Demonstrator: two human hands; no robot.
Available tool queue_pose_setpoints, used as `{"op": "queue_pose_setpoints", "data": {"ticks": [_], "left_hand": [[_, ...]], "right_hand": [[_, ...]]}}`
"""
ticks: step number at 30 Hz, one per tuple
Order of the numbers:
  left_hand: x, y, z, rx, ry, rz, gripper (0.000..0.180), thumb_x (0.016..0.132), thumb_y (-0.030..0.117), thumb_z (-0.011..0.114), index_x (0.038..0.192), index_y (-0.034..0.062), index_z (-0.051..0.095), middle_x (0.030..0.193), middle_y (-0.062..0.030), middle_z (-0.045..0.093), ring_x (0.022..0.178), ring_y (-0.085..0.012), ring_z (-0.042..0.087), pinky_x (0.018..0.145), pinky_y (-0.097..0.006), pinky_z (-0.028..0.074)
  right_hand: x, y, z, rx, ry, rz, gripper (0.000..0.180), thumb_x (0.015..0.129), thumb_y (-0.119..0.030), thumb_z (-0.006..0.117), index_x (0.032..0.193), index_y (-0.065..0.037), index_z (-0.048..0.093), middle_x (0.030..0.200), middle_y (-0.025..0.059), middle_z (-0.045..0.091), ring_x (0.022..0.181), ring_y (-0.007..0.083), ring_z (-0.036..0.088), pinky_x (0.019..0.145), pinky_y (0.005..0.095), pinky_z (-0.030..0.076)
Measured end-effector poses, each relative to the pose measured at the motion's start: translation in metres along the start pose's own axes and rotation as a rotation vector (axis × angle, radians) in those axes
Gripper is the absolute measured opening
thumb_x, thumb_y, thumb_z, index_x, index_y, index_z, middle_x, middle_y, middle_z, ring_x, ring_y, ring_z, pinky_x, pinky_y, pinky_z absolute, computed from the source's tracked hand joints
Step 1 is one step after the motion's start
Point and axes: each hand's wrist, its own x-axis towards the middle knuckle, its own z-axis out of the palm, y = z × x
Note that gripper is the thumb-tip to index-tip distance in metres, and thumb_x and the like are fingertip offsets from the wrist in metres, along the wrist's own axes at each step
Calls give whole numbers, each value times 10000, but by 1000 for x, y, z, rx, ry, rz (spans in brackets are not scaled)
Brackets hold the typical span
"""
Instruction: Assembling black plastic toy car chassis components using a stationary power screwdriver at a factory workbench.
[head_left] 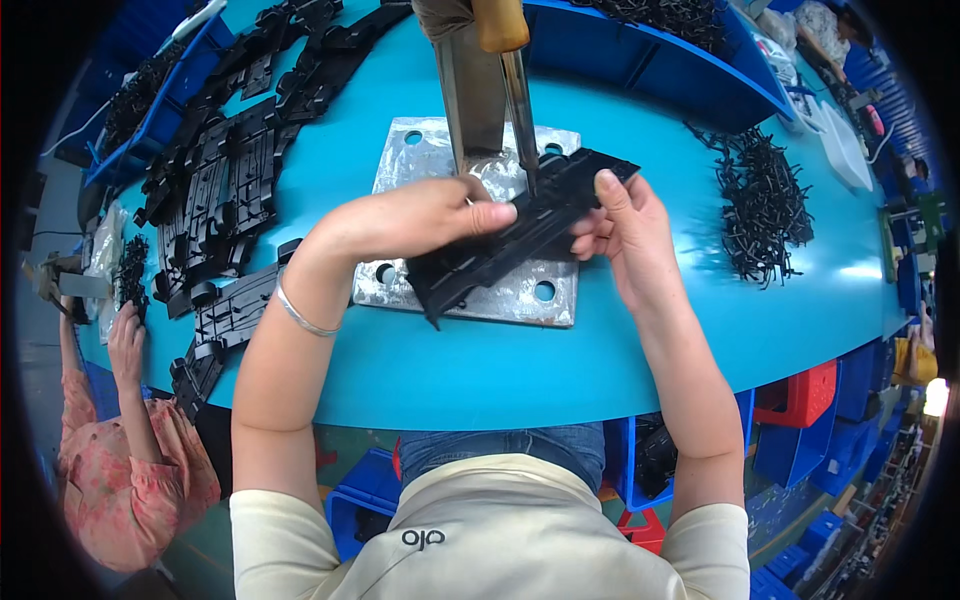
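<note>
Black part (520, 225) matt plastic; base plate (520, 296) dull rough metal

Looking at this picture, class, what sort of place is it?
Probably a factory assembly bench: stacks of moulded black plastic parts, blue plastic storage bins, and a perforated silver metal plate under an upright tool on the teal worktable.

Both forearms reach forward, left hand (425, 215) lying palm-down with fingers extended, right hand (622, 228) pinching, thumb up.
</note>
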Motion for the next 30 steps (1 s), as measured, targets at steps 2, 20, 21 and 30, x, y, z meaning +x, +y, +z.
{"op": "queue_pose_setpoints", "data": {"ticks": [2,20,21,30], "left_hand": [[-13,9,7,-84,-217,50,681,759,488,426,1145,-54,278,990,-170,441,911,-227,455,764,-288,373],[-43,25,125,-1876,-591,358,560,780,258,404,1167,-103,223,837,-171,460,620,-175,443,377,-222,407],[-44,26,125,-1856,-572,341,555,778,253,408,1167,-100,229,840,-169,459,623,-172,443,393,-219,417],[-57,34,128,-1868,-581,319,606,765,339,425,1171,-73,245,875,-162,465,691,-169,487,442,-232,441]], "right_hand": [[-6,-3,-6,-31,81,0,471,694,-364,597,877,-1,361,601,79,503,450,112,475,397,205,389],[-75,-21,-28,-222,-1,-144,138,774,-141,512,827,-14,500,538,-27,469,392,13,392,308,131,276],[-76,-21,-28,-214,-1,-132,141,765,-148,522,811,-16,504,532,-26,467,409,18,403,329,137,277],[-76,-19,-20,-257,-29,-129,109,765,-118,518,773,-10,516,550,-47,456,425,-8,338,363,127,224]]}}
